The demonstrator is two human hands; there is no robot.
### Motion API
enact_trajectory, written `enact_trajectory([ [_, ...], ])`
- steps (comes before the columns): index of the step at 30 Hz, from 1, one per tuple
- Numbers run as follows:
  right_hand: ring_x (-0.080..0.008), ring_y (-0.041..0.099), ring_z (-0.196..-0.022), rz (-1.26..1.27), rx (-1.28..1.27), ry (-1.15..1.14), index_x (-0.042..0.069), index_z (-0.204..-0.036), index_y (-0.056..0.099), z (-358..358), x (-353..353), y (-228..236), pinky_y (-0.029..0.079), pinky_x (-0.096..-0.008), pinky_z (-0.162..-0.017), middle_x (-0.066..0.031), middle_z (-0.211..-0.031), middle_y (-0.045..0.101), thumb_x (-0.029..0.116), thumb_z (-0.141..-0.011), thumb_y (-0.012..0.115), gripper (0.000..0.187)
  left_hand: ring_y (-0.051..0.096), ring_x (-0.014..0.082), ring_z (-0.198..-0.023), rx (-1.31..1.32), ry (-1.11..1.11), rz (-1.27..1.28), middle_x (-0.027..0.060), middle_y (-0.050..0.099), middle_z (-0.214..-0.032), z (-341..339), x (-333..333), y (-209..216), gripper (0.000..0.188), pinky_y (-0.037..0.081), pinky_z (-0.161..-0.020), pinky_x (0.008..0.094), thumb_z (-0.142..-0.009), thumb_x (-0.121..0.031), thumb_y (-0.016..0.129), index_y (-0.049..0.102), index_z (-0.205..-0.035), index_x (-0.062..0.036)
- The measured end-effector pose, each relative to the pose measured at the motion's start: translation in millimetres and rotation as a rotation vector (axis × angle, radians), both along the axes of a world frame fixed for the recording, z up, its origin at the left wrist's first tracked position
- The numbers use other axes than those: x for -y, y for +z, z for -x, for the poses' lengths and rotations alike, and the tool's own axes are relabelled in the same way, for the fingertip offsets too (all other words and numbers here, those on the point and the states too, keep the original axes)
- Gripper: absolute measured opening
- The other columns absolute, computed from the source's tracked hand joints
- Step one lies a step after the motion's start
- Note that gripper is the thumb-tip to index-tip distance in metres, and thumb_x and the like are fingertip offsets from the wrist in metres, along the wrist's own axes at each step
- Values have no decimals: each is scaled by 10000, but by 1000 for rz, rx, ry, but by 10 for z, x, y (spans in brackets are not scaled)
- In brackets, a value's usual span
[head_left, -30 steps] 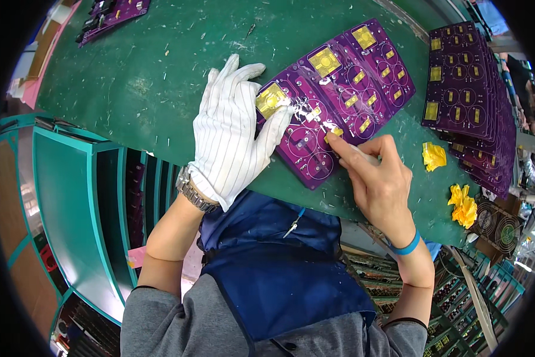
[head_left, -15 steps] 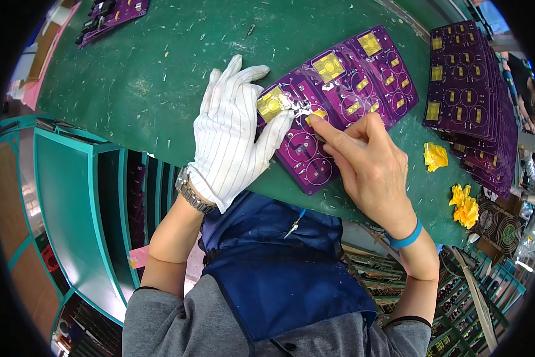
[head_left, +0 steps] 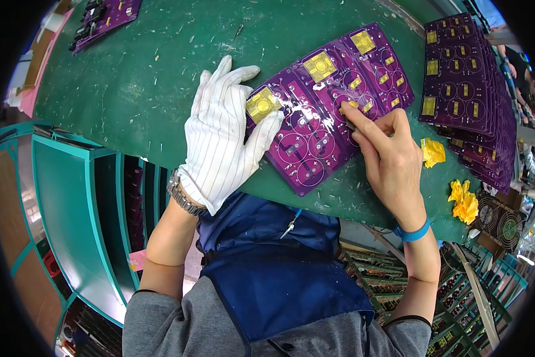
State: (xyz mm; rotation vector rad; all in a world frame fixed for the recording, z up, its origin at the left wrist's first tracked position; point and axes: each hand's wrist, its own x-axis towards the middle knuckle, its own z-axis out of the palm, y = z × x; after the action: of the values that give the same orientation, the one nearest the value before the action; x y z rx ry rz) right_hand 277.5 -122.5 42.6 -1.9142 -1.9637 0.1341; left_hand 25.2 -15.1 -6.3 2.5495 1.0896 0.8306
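Note:
A purple circuit board [head_left: 308,149] lies tilted on the green tabletop, with yellow tape squares along its far edge and small yellow strips inside printed circles. My left hand [head_left: 220,128], in a white striped glove, is open and flat. Its thumb rests on the board's left part beside a yellow tape square [head_left: 261,105]. My bare right hand [head_left: 392,152] is closed in a pinch over the board's middle, with a bit of yellow tape [head_left: 349,106] at its fingertips. Whether that tape still sticks to the board cannot be made out. Circles in the board's near-left part show bare purple.
Stacked purple boards [head_left: 458,89] with yellow tape lean at the right edge. Two crumpled yellow tape lumps [head_left: 464,201] [head_left: 433,152] lie nearby on the green table [head_left: 130,77]. A board with black parts [head_left: 107,21] sits far left. Green shelving [head_left: 65,196] stands at the left.
My right hand has moved right, from the board's left section to its middle. The yellow strip it was pinching there no longer shows in that spot. Board and left hand shifted slightly left.

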Motion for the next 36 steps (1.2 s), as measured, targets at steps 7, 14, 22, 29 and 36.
enact_trajectory([
  [7, -189, 525, -763, -224, -156, -9, 179, -1304, 812, -233, -113, 81, 469, -322, -672, -57, -881, 518, -45, -930, 737, 442, 495, 486, -1452, 10, -13, -6, 202, 627, -1390, -39, -18, 0, 405, 315, -1244, 632, -957, -312, 773, 580, -1155, -16],
  [14, -247, 635, -747, -27, 22, 45, 208, -1339, 777, -283, -209, 6, 513, -400, -616, -76, -900, 517, 139, -960, 760, 386, 476, 503, -1478, -22, -27, 21, 218, 616, -1440, -5, 0, 47, 383, 312, -1263, 618, -1005, -269, 716, 552, -1213, 9],
  [22, -165, 479, -762, -198, -333, -76, 162, -1311, 806, -408, -205, -51, 427, -296, -692, -29, -861, 508, 48, -1015, 689, 338, 469, 506, -1485, -31, -22, 25, 228, 615, -1440, -39, -18, 55, 381, 302, -1268, 624, -1009, -280, 710, 556, -1208, 6],
  [29, -220, 613, -730, 28, -43, -6, 229, -1344, 784, -343, 148, -34, 510, -382, -630, -69, -889, 524, 61, -918, 781, 457, 468, 508, -1486, -47, -25, 31, 245, 606, -1448, 5, 1, 61, 370, 299, -1269, 627, -1013, -285, 706, 559, -1186, 8],
  [36, -208, 563, -761, -49, -119, -19, 184, -1340, 790, -384, 115, -147, 490, -347, -680, -65, -885, 504, 34, -946, 750, 424, 461, 507, -1492, -60, -43, 29, 236, 606, -1451, 1, -32, 67, 378, 308, -1268, 616, -1027, -284, 694, 552, -1214, 12],
])
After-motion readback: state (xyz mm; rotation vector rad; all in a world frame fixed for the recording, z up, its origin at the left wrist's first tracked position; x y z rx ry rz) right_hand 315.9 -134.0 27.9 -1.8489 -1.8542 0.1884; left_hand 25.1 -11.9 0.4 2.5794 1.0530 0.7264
